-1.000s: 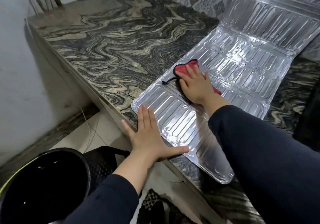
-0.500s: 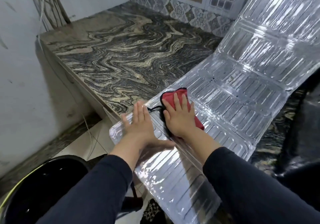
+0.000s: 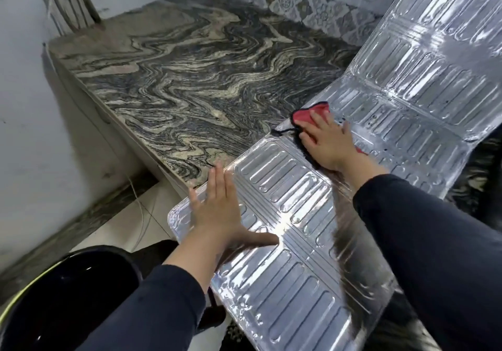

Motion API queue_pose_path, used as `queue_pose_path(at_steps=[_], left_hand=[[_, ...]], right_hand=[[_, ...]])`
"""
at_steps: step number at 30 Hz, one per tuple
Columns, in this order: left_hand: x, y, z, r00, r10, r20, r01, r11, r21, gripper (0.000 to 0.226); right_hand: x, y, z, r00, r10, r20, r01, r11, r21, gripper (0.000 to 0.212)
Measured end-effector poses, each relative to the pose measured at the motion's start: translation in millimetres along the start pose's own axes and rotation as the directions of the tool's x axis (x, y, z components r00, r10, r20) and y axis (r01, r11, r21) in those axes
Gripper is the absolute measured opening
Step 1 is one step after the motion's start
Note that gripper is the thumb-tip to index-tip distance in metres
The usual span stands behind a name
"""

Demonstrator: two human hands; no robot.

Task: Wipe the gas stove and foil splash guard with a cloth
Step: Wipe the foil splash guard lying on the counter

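My left hand (image 3: 217, 212) lies flat, fingers spread wide, pinning the foil splash guard (image 3: 293, 187) at its 8 o'clock edge on the marbled desk (image 3: 190, 79). My right hand (image 3: 327, 140), fingers spread, presses a red cloth (image 3: 305, 114) onto the guard's middle panel, twd 12 o'clock. Black bucket (image 3: 68, 296) at 7 o'clock, on the floor.

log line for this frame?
phase: wiping | right hand: flat on red cloth | left hand: flat on foil splash guard | guard: across countertop edge
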State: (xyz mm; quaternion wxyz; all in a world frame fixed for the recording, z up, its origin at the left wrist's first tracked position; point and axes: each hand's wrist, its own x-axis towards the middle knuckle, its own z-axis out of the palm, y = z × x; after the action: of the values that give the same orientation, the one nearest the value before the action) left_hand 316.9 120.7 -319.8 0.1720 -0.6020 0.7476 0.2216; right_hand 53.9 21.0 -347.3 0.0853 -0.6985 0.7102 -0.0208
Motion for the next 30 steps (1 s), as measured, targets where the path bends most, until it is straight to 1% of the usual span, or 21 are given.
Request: queue_pose_path(at_steps=[2, 4, 6, 8, 12, 14, 15, 17, 19, 21, 22, 25, 28, 30], left_hand=[[2, 0, 0, 1.0, -0.007, 0.001, 0.007, 1.0, -0.002, 0.164], [2, 1, 0, 1.0, -0.009, 0.012, 0.009, 1.0, 0.001, 0.163], [2, 1, -1, 1.0, -0.008, 0.019, 0.008, 1.0, -0.002, 0.163], [2, 1, -3, 1.0, -0.011, 0.023, 0.011, 1.0, 0.003, 0.164], [-1, 4, -7, 0.999, -0.027, 0.04, 0.027, 1.0, 0.001, 0.165], [-3, 3, -8, 0.999, -0.03, 0.041, 0.031, 0.999, -0.016, 0.166], [-3, 3, -9, 0.999, -0.03, 0.041, 0.031, 0.999, -0.02, 0.166], [-5, 3, -10, 0.998, -0.032, 0.051, 0.033, 0.999, -0.021, 0.166], [-7, 4, -11, 0.998, -0.034, 0.061, 0.035, 0.999, -0.017, 0.166], [-10, 4, -14, 0.997, -0.041, 0.071, 0.041, 0.999, 0.005, 0.165], [-10, 4, -16, 0.995, -0.051, 0.081, 0.05, 0.999, 0.017, 0.165], [-8, 7, -31, 0.991, -0.095, 0.096, 0.091, 0.995, 0.043, 0.164], [4, 10, -45, 0.997, -0.051, 0.061, 0.045, 0.995, 0.091, 0.162], [10, 6, -49, 0.996, -0.05, 0.073, 0.041, 0.993, 0.115, 0.162]], right_hand=[[15, 10, -4, 0.994, 0.107, 0.008, -0.107, 0.994, -0.002, 0.051], [21, 8, -6, 0.98, 0.197, 0.014, -0.197, 0.98, 0.033, 0.051], [17, -7, -4, 0.976, 0.219, 0.019, -0.219, 0.975, 0.04, 0.051], [1, -30, 1, 0.989, 0.147, 0.011, -0.147, 0.988, 0.052, 0.05], [-56, -70, 14, 0.997, -0.081, -0.012, 0.082, 0.995, 0.058, 0.048], [-83, -66, 15, 0.986, -0.166, 0.003, 0.166, 0.985, 0.038, 0.051], [-92, -56, 15, 0.984, -0.177, 0.016, 0.176, 0.984, 0.031, 0.052], [-106, -27, 10, 0.993, -0.115, 0.02, 0.114, 0.993, 0.042, 0.053], [-117, 2, 5, 0.999, 0.031, 0.015, -0.032, 0.997, 0.063, 0.051], [-125, 16, 4, 0.989, 0.15, 0.02, -0.151, 0.987, 0.061, 0.05], [-126, 14, 4, 0.985, 0.17, 0.023, -0.171, 0.984, 0.06, 0.05], [-124, -19, 6, 0.99, 0.136, 0.033, -0.138, 0.985, 0.099, 0.05], [-122, -73, 15, 0.996, 0.089, 0.022, -0.091, 0.987, 0.134, 0.05], [-124, -100, 21, 0.995, 0.09, 0.03, -0.094, 0.985, 0.146, 0.051]])
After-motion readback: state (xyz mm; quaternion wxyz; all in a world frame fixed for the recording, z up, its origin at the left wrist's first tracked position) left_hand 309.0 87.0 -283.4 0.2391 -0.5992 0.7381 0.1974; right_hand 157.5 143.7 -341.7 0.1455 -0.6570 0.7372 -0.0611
